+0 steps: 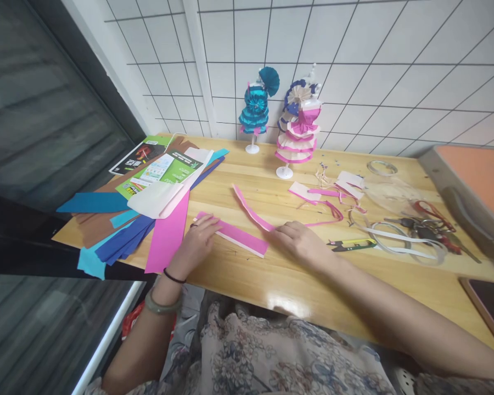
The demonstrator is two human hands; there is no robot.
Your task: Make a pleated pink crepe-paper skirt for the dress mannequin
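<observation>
My left hand (200, 238) rests on the left end of a wide pink paper strip (241, 235) with a white lower edge, its fingers bent together and holding it to the wooden table. Between the fingertips of my right hand (294, 238) is the near end of a narrow pink paper strip (249, 208). This strip curves up and away to the left, with a pale edge showing. My right fingertips are partly hidden by the back of the hand. Just right of that hand lie yellow-and-black thread snips (352, 244).
Coloured paper sheets (168, 236) and a green leaflet (160, 175) pile up at left. Behind stand a teal paper dress (254, 112) and a pink-and-cream paper dress (298, 137) on stands. Paper scraps (304, 192), tape rings (382, 168), keys (426, 225) and a phone (488, 307) lie at right.
</observation>
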